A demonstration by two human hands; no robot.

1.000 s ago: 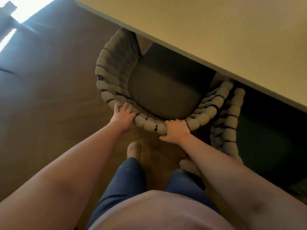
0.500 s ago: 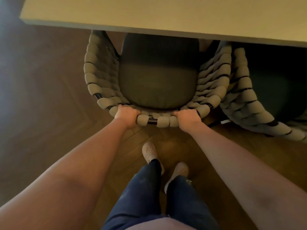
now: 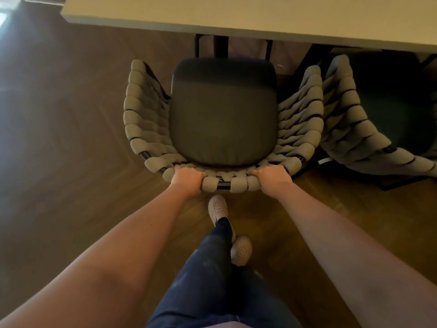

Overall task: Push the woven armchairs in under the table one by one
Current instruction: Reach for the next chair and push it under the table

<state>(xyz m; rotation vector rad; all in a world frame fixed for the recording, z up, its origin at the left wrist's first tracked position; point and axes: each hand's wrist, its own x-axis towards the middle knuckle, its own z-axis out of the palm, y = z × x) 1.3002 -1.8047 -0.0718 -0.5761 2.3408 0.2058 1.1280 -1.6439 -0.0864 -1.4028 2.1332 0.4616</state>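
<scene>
— The armchair is gripped at its back rail by the left hand and right hand, its seat fully out before the table.
— A second armchair is seen just beside it, partly under. Dark wooden floor is spread all round.

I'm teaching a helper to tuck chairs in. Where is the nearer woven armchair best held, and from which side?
Probably the back's top rail on the woven armchair, from behind, opposite the table. The rail is slim enough to wrap; the left hand and right hand curl over it either side of centre, so a push should run straight.
</scene>
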